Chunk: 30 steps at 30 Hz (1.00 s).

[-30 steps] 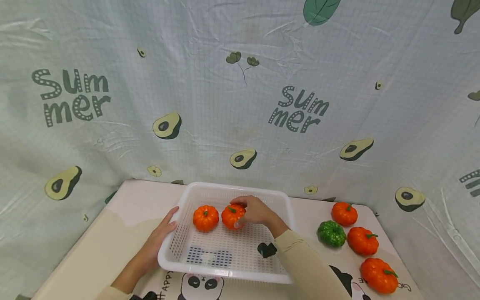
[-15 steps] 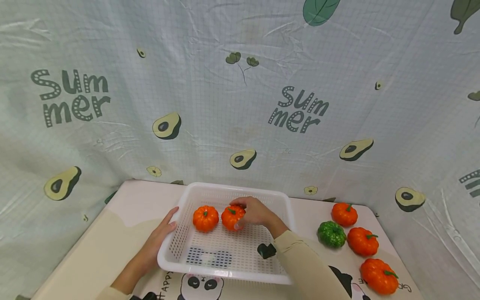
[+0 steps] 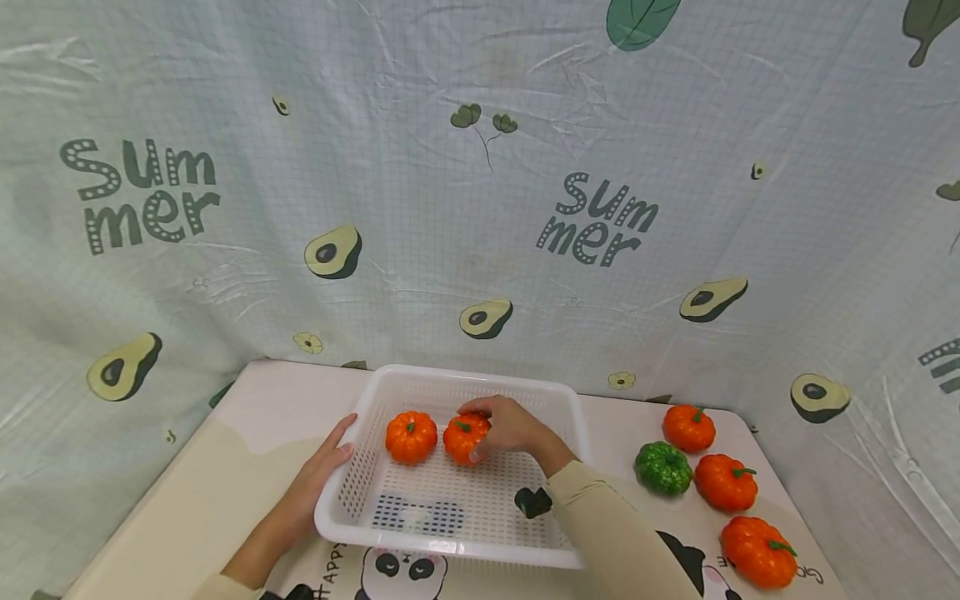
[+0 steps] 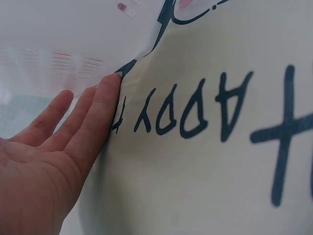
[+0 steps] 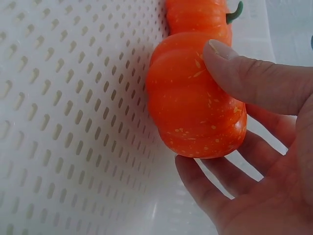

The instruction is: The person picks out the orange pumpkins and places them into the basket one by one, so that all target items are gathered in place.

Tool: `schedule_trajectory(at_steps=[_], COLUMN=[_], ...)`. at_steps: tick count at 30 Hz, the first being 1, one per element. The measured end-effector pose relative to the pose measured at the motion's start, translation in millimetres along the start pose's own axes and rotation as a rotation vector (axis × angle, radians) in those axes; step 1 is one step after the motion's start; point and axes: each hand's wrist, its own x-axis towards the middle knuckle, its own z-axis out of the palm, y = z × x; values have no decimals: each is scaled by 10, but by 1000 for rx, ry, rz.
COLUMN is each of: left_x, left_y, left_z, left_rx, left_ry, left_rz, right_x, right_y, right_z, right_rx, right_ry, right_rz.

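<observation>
Inside a white perforated plastic basket (image 3: 450, 547), my right hand (image 3: 516, 427) grips a small orange pumpkin (image 3: 461, 439) with a green stem. Thumb and fingers lie on opposite sides of this pumpkin (image 5: 195, 103) in the right wrist view. A second orange pumpkin (image 3: 411, 437) sits just left of it in the basket, and its stem shows in the right wrist view too. My left hand (image 3: 318, 475) touches the basket's left side from outside. In the left wrist view its fingers (image 4: 93, 112) are straight against the basket wall.
Right of the basket, a green pumpkin (image 3: 663, 468) lies beside three orange ones: a far one (image 3: 688, 428), a middle one (image 3: 725, 482) and a near one (image 3: 758, 552). They rest on a printed table cover (image 3: 202, 500). A hanging printed curtain (image 3: 420, 200) closes off the back and sides.
My right hand and the pumpkin in it have shifted very slightly toward me. The left hand, the basket and the other pumpkins stay where they were.
</observation>
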Motion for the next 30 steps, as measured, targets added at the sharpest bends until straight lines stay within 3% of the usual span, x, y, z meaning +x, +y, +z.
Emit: schedule_trajectory(at_steps=[30], left_x=[-19], left_y=[13], left_z=[9], left_rx=[18], left_ry=[2], left_rz=[-15], right_x=[-25], right_y=[-26], right_z=[10], right_rx=[-7], right_ry=[-10], right_rz=[7])
